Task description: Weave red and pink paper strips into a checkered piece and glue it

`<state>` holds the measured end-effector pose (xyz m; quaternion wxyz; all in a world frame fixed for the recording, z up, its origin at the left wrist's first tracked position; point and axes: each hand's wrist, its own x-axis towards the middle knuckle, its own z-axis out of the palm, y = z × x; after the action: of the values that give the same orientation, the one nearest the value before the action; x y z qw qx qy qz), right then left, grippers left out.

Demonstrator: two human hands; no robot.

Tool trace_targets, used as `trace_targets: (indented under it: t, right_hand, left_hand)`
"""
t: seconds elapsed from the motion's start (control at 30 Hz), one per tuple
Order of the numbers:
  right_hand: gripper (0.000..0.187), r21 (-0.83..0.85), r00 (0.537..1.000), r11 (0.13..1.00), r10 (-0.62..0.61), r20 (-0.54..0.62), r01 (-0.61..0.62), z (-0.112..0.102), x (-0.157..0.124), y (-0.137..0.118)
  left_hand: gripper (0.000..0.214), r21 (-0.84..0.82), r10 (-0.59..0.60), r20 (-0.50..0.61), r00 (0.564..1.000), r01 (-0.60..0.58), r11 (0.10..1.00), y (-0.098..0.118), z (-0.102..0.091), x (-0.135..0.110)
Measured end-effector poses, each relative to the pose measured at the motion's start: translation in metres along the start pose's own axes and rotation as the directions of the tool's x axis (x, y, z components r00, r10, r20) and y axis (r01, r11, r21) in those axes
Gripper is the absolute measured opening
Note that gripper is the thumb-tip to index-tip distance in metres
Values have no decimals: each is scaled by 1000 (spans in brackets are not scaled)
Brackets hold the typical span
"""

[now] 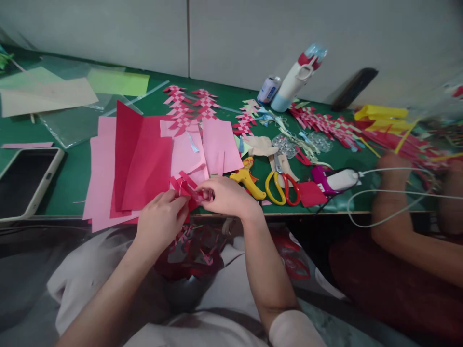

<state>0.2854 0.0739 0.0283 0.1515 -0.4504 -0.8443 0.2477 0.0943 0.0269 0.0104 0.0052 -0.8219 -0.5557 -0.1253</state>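
At the front edge of the green table [72, 173], my left hand [162, 221] and my right hand [226, 196] both pinch a small piece of folded red and pink paper strips [188, 187]. Both hands have their fingers closed on it. The piece sits just in front of a stack of red and pink paper sheets [144, 159]. More cut red paper pieces [195, 243] lie in my lap under the hands.
A phone [25, 180] lies at the left. Woven red-pink paper shapes [188, 108], a yellow glue gun [249, 182], scissors [282, 185], a white bottle [294, 79] and a corded tool [338, 179] lie on the table. Another person's arm [405, 231] rests at the right.
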Motion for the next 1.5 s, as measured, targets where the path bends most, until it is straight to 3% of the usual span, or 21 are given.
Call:
trace_targets:
  t: [0.17,0.27,0.5,0.77,1.07,1.3,1.5]
  right_hand:
    - [26,4,994,999,54,-90,-54,-1,-1,-1]
    - [18,62,986,993,104,-130,-96,-2,2,-2]
    - [14,251,978,957,177,-108,-146,-1,6,-2]
    - [16,288,969,946,197,-149,-148,3,10,6]
    - [10,314,972,938,197,-127,-149,6,11,10]
    - [8,338,971,934,177,-159,-115,8,11,11]
    - [8,300,970,948,165,-180,-106,10,13,11]
  left_hand:
    - [26,13,1,-18,1000,-1,1000,-1,1,-2]
    - [25,13,7,1,1000,-7,1000,0,-1,-3]
    - [26,22,28,27,999,-29,999,-1,-1,-7]
    - [27,34,66,17,998,-67,997,0,-1,-9]
    - [21,-38,-19,26,999,20,999,-2,-6,-8]
    - [20,-44,-18,15,1000,19,999,-3,-5,-7]
    - [27,-65,-41,-68,997,36,997,-5,-4,-12]
